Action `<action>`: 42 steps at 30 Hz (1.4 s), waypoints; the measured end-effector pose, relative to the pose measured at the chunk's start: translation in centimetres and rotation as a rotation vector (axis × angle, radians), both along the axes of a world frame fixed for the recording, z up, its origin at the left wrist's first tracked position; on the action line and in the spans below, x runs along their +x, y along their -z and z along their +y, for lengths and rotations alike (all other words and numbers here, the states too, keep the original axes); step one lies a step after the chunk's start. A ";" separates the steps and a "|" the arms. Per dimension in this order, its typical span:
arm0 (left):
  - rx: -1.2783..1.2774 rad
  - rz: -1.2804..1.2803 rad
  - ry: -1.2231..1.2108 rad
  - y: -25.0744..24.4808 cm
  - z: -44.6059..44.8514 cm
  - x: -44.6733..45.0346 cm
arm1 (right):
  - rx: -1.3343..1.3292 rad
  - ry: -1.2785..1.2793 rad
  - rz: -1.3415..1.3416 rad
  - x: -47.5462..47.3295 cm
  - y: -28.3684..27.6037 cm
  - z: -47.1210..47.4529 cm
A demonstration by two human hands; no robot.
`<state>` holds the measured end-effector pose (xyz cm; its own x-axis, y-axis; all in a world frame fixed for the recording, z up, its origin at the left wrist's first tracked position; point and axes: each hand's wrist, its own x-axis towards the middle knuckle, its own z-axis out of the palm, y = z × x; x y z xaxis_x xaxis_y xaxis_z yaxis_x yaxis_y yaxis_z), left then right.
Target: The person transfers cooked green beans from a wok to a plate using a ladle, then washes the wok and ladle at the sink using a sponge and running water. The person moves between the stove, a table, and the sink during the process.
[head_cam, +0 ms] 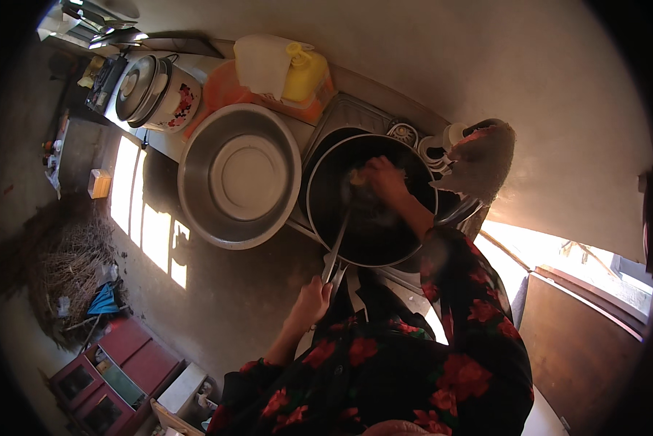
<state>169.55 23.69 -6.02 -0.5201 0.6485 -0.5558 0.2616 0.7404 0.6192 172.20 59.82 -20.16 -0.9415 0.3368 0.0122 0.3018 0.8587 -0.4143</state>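
Note:
A large dark wok (381, 234) sits over a metal sink unit in front of me. My right hand (386, 180) reaches inside it, its fingers on a small yellowish scrubber or sponge (357, 177). My left hand (311, 300) grips a long metal utensil (338, 240), whose far end reaches into the wok; its tip is hard to make out against the dark surface. Left of the wok stands a wide stainless steel basin (239, 177), with nothing seen inside.
Behind the basin are a yellow pump bottle (304, 73) and an orange container (223, 84). A lidded floral pot (176, 103) stands farther left. A ragged cloth (482, 161) hangs right of the wok, near white cups or handles (434, 152).

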 end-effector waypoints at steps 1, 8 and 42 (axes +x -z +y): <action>-0.009 -0.014 0.000 0.1 0.0 0.0 | 0.076 -0.003 0.036 -0.6 0.3 0.1; 0.116 -0.072 -0.053 2.4 -0.4 0.4 | -0.485 0.314 -0.217 2.3 1.9 -2.3; 0.623 -0.990 -1.144 -8.7 3.4 -7.5 | -0.516 0.013 0.405 2.2 -7.3 -12.6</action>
